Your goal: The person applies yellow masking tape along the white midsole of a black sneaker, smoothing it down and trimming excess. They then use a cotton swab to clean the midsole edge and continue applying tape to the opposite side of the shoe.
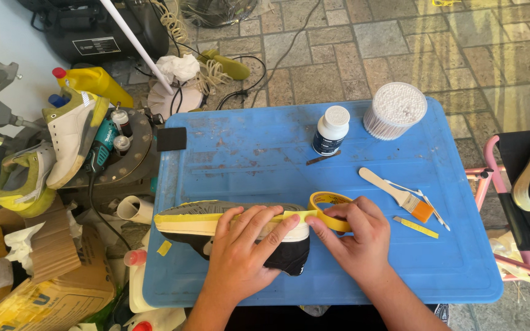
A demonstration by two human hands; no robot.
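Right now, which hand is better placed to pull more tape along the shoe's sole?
Probably the right hand: it already grips the yellow tape roll at the shoe heel end. The left hand lies flat on the taped edge, pressing it down.

On a blue table, the left hand presses yellow tape onto a black shoe while the right hand holds the tape roll against it, near a brush.
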